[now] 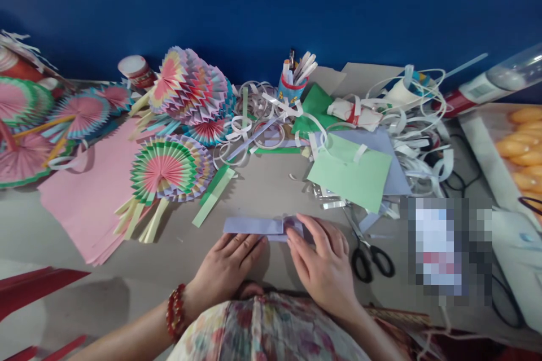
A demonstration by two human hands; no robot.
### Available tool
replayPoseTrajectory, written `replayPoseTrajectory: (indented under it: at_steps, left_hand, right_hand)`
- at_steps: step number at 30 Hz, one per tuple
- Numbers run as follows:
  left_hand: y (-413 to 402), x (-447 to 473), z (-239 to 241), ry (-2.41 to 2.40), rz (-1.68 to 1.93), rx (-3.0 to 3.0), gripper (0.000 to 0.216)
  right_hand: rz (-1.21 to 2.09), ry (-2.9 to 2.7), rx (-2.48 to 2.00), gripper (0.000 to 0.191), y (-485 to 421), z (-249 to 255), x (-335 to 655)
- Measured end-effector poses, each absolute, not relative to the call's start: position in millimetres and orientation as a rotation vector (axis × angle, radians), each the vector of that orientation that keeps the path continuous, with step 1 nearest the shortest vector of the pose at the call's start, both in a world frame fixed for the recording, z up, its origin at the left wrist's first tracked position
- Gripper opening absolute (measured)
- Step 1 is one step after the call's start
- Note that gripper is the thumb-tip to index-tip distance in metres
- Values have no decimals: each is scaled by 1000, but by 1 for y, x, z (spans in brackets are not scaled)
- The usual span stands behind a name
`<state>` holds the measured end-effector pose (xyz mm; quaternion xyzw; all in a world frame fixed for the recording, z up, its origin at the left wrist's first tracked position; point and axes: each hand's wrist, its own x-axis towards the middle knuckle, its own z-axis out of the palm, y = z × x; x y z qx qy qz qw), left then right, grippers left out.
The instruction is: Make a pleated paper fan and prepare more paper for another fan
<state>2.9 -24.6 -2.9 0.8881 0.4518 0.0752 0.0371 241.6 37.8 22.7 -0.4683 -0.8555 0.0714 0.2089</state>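
A folded strip of lavender paper [253, 225] lies on the table in front of me, with a raised flap near its right end. My left hand [228, 264] rests flat along the strip's near edge, its fingers stretched out and touching the paper. At the strip's right end, my right hand [324, 256] has thumb and forefinger on the folded part; the underside of this grip is hidden. Black-handled scissors [366, 251] lie just right of my right hand. A light green strip [214, 196] lies beyond the paper, to the left.
Pleated paper fans [163, 168] and pink sheets [84, 186] cover the left side. Light green paper [353, 172], curled white strips [417, 152] and a pen cup [292, 87] stand or lie farther back. At the right edge are a box of orange items [525, 144] and a clear bottle [508, 76].
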Motion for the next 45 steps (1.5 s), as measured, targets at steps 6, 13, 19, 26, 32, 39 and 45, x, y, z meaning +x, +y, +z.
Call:
replayPoseTrajectory:
  at_steps: [6, 13, 19, 26, 32, 39, 45]
  left_hand:
    - [-22, 4, 1, 1347, 180, 2734, 89]
    - [-22, 4, 3, 1344, 173, 2732, 91]
    - [-23, 4, 4, 1354, 181, 2718, 88]
    - [-22, -2, 3, 1305, 145, 2759, 88]
    - [-35, -32, 9, 1398, 100, 2742, 75]
    - [-51, -55, 12, 1576, 69, 2711, 63]
    - [-53, -59, 10, 1635, 143, 2706, 56]
  right_hand:
    - [262, -2277, -1321, 14, 32, 28, 251]
    - [310, -2540, -1070, 33, 15, 12, 224]
    - [260, -2480, -1230, 30, 8, 6, 248]
    - [255, -2407, -1390, 33, 0, 4, 277]
    - [286, -2373, -1394, 32, 0, 3, 274]
    - [341, -2355, -1326, 31, 5, 6, 276]
    - [280, -2388, -1278, 32, 7, 8, 277]
